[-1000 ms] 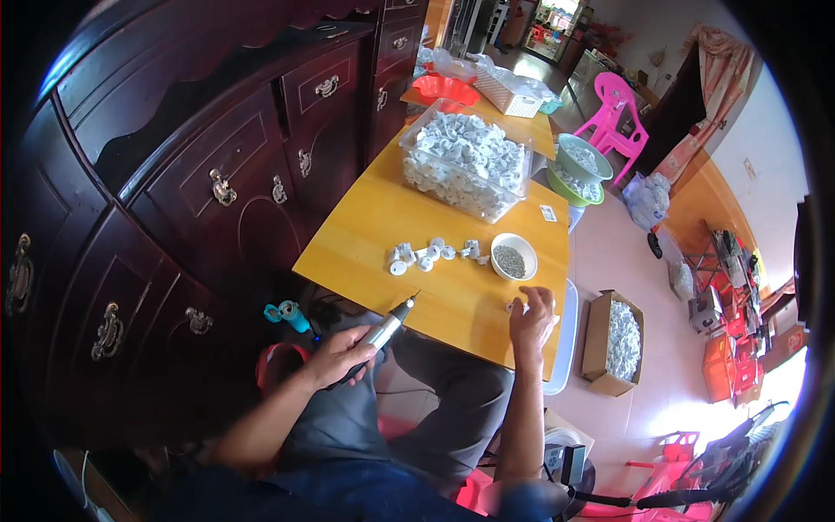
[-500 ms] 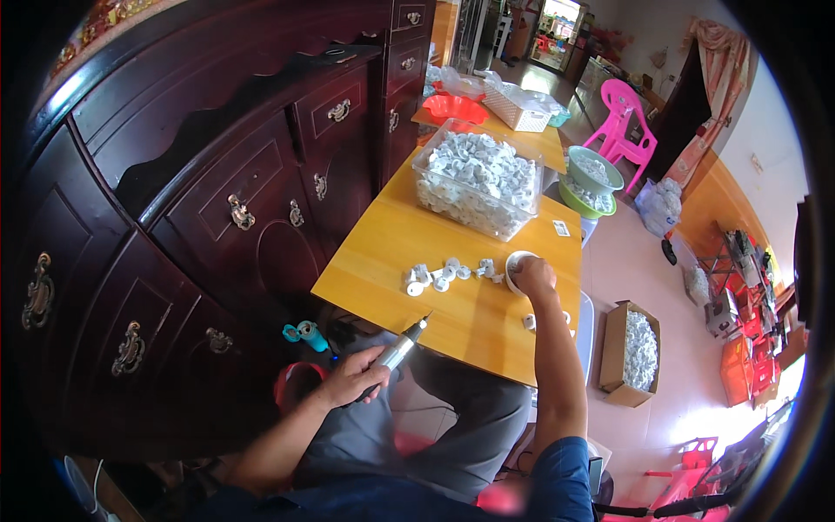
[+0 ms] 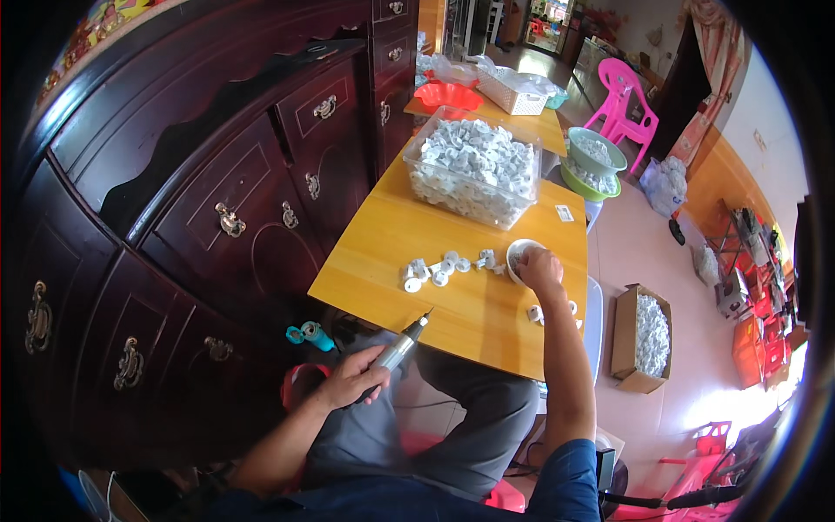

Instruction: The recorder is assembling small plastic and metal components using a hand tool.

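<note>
My left hand (image 3: 358, 376) is wrapped round a grey and black electric screwdriver (image 3: 398, 350), its thin bit pointing up over the near edge of the wooden table (image 3: 383, 235). My right hand (image 3: 541, 268) reaches into a small white bowl (image 3: 511, 252) of small greyish pieces, too small to make out. Its fingers are bunched together, and the tips are hidden in the bowl. Left of the bowl lies a loose row of small white plastic parts (image 3: 441, 278). A few more white parts (image 3: 535, 313) sit beside my right forearm.
A clear bin (image 3: 474, 209) heaped with white parts stands farther back on the table. Dark wooden cabinets (image 3: 235, 183) line the left. On the floor at right is a cardboard box (image 3: 624, 335) of white parts. Stacked basins (image 3: 600, 152) and a pink chair (image 3: 628, 113) stand beyond.
The whole view has shifted slightly. My right hand stays at the bowl, and my left hand keeps the screwdriver in almost the same pose.
</note>
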A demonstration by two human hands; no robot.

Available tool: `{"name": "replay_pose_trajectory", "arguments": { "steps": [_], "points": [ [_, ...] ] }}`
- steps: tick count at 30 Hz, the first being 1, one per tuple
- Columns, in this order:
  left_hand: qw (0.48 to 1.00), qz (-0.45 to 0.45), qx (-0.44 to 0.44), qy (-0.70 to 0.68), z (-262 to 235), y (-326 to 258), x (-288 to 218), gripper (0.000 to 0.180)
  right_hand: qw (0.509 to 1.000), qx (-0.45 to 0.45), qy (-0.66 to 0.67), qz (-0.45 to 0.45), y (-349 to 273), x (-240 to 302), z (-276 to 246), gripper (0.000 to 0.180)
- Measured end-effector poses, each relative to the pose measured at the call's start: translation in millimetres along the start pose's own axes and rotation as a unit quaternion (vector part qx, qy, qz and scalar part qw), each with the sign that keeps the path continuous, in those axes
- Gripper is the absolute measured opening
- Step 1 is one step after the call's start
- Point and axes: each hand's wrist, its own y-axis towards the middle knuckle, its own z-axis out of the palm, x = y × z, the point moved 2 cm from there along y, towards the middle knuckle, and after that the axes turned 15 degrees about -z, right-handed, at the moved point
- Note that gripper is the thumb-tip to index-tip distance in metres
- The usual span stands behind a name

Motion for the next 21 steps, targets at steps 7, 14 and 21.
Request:
{"name": "replay_pose_trajectory", "arguments": {
  "steps": [7,14,21],
  "points": [
    [1.000,-0.006,0.005,-0.004,-1,-2,0,0.041,1.000,-0.023,0.003,-0.011,-1,-7,2,0.013],
    [1.000,0.000,0.015,-0.002,-4,-3,2,0.042,0.999,0.046,-0.005,0.018,0,-1,-4,0.016],
    [1.000,-0.002,0.020,-0.005,-5,-2,4,0.044,0.977,-0.169,0.133,0.004,-11,-4,-16,0.014]
  ]
}}
